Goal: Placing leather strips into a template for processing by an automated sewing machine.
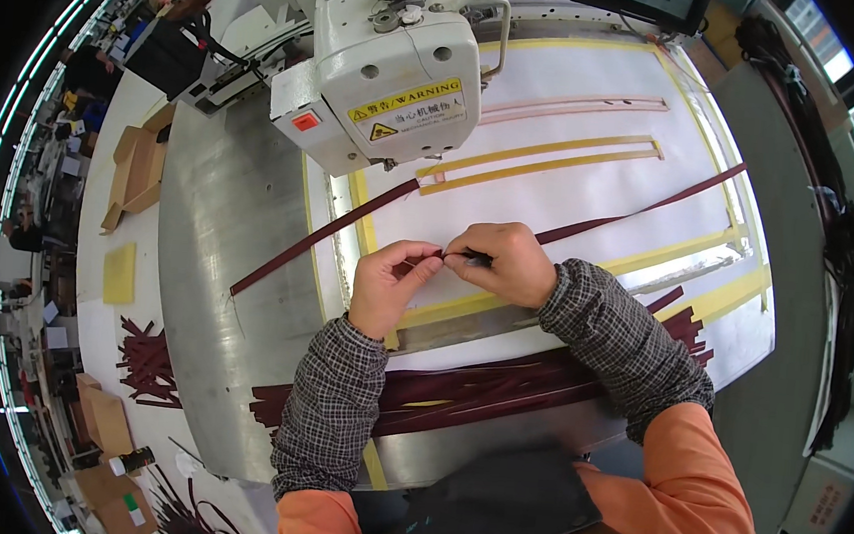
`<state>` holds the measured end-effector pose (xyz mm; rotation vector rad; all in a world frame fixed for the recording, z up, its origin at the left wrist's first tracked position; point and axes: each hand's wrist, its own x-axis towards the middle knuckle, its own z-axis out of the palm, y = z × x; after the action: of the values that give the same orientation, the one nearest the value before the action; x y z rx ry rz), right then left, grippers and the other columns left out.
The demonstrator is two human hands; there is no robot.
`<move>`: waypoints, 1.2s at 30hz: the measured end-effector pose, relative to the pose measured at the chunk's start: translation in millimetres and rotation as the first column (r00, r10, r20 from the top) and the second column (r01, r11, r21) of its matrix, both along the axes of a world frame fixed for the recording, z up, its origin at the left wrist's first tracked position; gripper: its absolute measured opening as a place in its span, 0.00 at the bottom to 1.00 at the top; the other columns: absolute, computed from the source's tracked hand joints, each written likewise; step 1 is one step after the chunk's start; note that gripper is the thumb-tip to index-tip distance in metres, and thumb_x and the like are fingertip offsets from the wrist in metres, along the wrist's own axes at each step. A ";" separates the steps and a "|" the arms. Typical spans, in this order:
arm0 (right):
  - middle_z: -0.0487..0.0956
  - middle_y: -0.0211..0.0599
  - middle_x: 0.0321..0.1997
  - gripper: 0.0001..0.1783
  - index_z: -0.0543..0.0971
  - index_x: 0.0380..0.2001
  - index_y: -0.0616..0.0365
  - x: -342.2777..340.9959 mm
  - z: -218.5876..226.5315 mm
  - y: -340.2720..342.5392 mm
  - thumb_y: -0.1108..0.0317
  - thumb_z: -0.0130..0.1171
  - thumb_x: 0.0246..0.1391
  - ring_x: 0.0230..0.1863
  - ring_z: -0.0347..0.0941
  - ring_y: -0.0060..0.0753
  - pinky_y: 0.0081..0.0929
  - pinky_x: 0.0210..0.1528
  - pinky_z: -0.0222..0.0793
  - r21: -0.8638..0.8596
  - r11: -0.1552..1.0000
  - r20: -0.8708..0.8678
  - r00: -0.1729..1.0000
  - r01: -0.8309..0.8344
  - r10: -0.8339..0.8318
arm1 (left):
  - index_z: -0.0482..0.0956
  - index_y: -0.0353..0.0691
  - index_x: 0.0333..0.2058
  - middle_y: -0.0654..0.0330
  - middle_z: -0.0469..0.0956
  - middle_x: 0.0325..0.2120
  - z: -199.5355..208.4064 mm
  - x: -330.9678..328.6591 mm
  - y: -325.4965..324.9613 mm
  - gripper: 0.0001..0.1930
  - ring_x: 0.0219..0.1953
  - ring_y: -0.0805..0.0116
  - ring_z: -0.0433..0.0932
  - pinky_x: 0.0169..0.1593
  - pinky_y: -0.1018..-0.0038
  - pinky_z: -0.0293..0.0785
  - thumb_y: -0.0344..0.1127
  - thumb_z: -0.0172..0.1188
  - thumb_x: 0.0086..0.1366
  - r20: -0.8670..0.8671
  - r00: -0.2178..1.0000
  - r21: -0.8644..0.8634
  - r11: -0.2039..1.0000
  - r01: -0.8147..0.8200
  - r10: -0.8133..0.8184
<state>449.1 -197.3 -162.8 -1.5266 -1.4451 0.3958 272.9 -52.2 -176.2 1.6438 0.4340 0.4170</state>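
Note:
Close together over the white work sheet, my hands meet at the end of a narrow maroon strip. My left hand pinches that end between thumb and fingers. Thumb and fingertips of my right hand are closed on the strip right beside it. Something small and black shows under the right fingers, too hidden to name. From behind the right hand the strip runs to the far right, slightly twisted. A second maroon strip lies slanting across the metal table, its far end beneath the white sewing machine head.
Yellow tape outlines a long narrow slot shape on the sheet. A thick bundle of maroon strips lies before me, with another pile at the left. A yellow pad and open cardboard box stand left; a screen is behind.

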 end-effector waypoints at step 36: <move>0.83 0.53 0.26 0.20 0.87 0.27 0.64 103.5 -5.6 89.6 0.54 0.68 0.50 0.29 0.80 0.53 0.45 0.39 0.77 -0.385 0.911 0.070 0.988 0.151 -0.135 | 0.88 0.39 0.42 0.59 0.83 0.45 -11.9 66.0 37.0 0.09 0.46 0.53 0.80 0.51 0.60 0.79 0.28 0.69 0.61 0.144 0.974 0.775 0.591 -0.222 0.178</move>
<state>552.6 -107.7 -168.4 -1.9569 -1.3266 0.5920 338.9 -15.2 -188.1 2.4562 0.4220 0.9213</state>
